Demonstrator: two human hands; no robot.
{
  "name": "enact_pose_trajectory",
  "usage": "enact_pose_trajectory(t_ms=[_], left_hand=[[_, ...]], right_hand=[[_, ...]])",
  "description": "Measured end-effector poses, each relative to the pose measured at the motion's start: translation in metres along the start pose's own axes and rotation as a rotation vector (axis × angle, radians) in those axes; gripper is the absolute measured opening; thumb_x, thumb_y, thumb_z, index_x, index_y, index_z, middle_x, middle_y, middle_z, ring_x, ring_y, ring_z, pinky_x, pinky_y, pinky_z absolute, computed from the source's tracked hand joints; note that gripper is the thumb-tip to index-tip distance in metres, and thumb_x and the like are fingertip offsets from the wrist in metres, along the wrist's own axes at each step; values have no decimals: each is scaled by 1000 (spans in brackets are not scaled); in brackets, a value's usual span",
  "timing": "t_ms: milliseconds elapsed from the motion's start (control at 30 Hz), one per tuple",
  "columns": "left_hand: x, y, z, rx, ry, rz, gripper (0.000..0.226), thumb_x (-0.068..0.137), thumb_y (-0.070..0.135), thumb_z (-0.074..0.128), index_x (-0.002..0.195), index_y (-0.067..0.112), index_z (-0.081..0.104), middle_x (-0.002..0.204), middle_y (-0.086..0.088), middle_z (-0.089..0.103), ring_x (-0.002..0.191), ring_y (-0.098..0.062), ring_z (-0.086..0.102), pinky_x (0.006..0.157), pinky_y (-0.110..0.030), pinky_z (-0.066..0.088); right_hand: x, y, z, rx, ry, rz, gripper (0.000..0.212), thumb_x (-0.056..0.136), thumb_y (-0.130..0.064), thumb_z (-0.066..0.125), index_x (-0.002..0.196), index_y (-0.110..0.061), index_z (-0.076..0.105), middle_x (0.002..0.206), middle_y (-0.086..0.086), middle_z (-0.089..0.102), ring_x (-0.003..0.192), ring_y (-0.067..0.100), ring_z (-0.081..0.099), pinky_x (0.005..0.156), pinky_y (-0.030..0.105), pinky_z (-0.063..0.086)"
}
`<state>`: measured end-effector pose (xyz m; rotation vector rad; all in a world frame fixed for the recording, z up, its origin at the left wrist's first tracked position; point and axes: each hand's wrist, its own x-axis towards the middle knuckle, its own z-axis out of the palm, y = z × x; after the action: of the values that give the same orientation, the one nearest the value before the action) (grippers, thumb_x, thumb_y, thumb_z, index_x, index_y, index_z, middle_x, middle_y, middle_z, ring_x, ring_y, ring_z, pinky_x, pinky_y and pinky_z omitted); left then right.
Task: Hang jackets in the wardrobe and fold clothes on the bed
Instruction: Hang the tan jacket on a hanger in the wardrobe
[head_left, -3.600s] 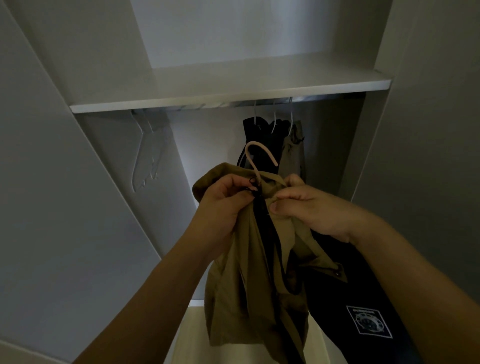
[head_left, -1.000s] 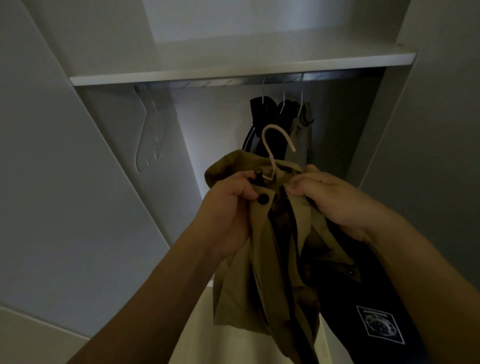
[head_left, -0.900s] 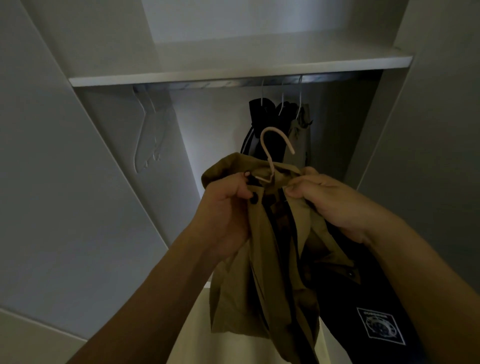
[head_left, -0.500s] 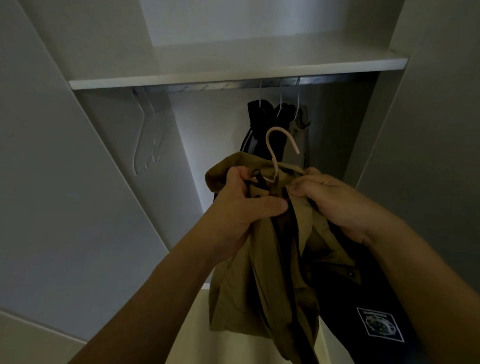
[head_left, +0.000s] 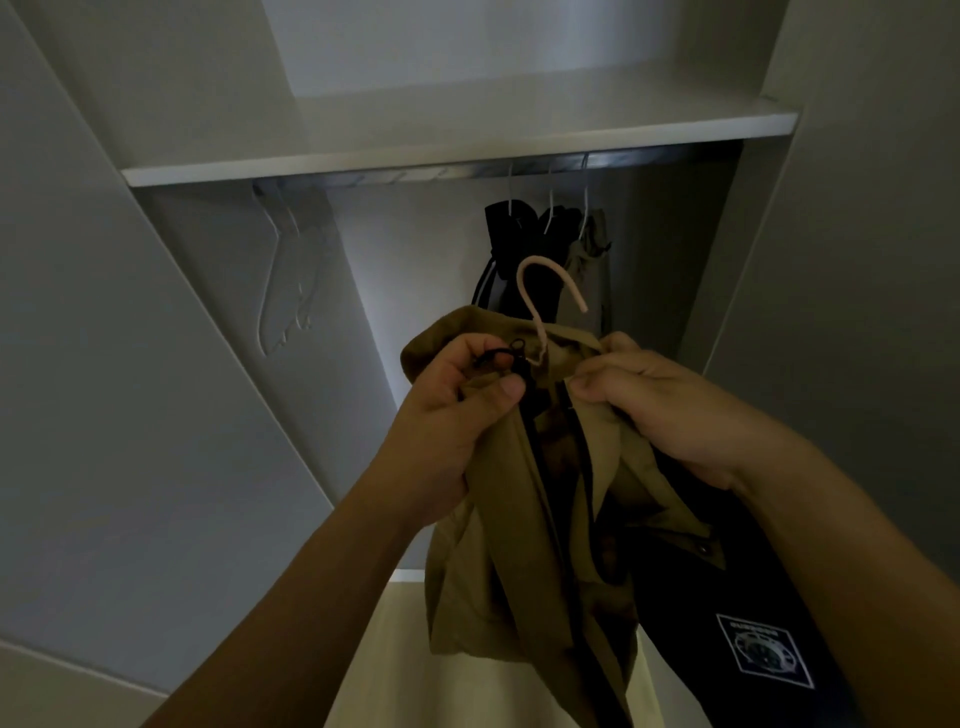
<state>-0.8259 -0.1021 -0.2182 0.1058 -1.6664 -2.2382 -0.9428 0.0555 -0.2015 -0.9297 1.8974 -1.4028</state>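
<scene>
So, only the head view here, looking up into an open wardrobe (head_left: 857, 260) in pretty dim light. Both hands are raised in front of it holding a tan jacket (head_left: 498, 545) that's already on a pinkish hanger (head_left: 540, 291), hook poking up out of the collar. The left hand (head_left: 457, 410) has its fingers curled round the left side of the collar, thumb pressed on the cloth right beside the black zipper (head_left: 524, 395), with a little black cord loop sticking out by the knuckles. The right hand (head_left: 670, 410) pinches the other side of the collar, fingers bunched tight on the fabric. The jacket hangs down open between the arms, well below the rail (head_left: 467, 171), so the hook isn't on anything.

Up on the rail under the white shelf (head_left: 415, 150) there are a few clothes hanging: a couple of dark ones (head_left: 504, 234) and an olive one (head_left: 589, 260) squeezed together. A pale empty hanger (head_left: 285, 291) dangles at the left end. Lower right, a dark garment with a white square patch (head_left: 763, 649) sits just beside the jacket.
</scene>
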Motion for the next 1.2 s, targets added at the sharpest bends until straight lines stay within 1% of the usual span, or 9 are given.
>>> enact_pose_trajectory(t_ms=[133, 267, 333, 500, 700, 833, 900, 1000, 1200], left_hand=[[-1, 2, 4, 67, 55, 46, 23, 83, 13, 60, 101, 24, 69, 107, -2, 71, 101, -19, 67, 83, -27, 54], [-2, 5, 6, 162, 95, 36, 19, 88, 13, 61, 103, 23, 68, 107, -1, 71, 102, -20, 67, 85, -30, 54], [-3, 8, 7, 180, 94, 28, 19, 83, 20, 62, 99, 26, 70, 103, 1, 72, 99, -17, 68, 83, -27, 54], [-7, 11, 7, 113, 48, -18, 21, 77, 21, 65, 94, 26, 75, 102, -2, 73, 97, -19, 68, 82, -27, 54], [-9, 16, 7, 8, -3, -86, 20, 77, 18, 68, 94, 21, 77, 100, -5, 73, 94, -19, 69, 78, -26, 55], [-9, 19, 9, 21, -14, -74, 20, 73, 20, 70, 90, 25, 78, 96, -2, 74, 91, -15, 70, 76, -23, 55], [-10, 20, 9, 32, -3, -68, 19, 75, 18, 68, 91, 24, 77, 97, -2, 74, 92, -16, 70, 77, -25, 55], [-9, 20, 10, 45, 39, -81, 19, 79, 13, 65, 94, 19, 76, 101, -7, 73, 94, -21, 69, 79, -28, 55], [-12, 27, 17, 6, 76, -110, 22, 75, 15, 64, 95, 14, 73, 97, -8, 73, 91, -21, 70, 77, -28, 56]], right_hand=[[-3, -8, 2, -72, -52, -38, 28, 93, -26, 52, 78, -5, 64, 83, -16, 39, 79, -7, 44, 78, 22, 32], [-6, -15, 5, -94, -88, -66, 32, 93, -26, 53, 63, -26, 66, 93, -9, 38, 84, -6, 43, 79, 21, 31], [-7, -17, 5, -111, -98, -74, 34, 93, -26, 53, 61, -29, 65, 92, -9, 38, 85, -7, 43, 80, 20, 31], [-7, -16, 4, -148, -98, -61, 27, 90, -29, 54, 72, -12, 65, 89, -13, 38, 83, -8, 43, 79, 19, 31], [-7, -18, 4, -114, -115, -67, 27, 91, -30, 53, 71, -20, 68, 83, -20, 39, 86, -8, 44, 80, 17, 31], [-7, -21, 6, -118, -102, -77, 28, 92, -26, 53, 69, -14, 65, 77, -23, 39, 81, -9, 43, 71, 6, 34], [-8, -21, 6, -111, -103, -76, 28, 92, -24, 54, 68, -16, 65, 82, -19, 39, 82, -7, 44, 74, 10, 35], [-10, -22, 6, -102, -92, -75, 27, 92, -22, 53, 74, -6, 66, 92, -10, 40, 87, -4, 44, 79, 20, 33], [-14, -30, 7, -92, -101, -80, 27, 92, -19, 52, 75, -3, 65, 86, -13, 40, 83, -6, 44, 75, 15, 34]])
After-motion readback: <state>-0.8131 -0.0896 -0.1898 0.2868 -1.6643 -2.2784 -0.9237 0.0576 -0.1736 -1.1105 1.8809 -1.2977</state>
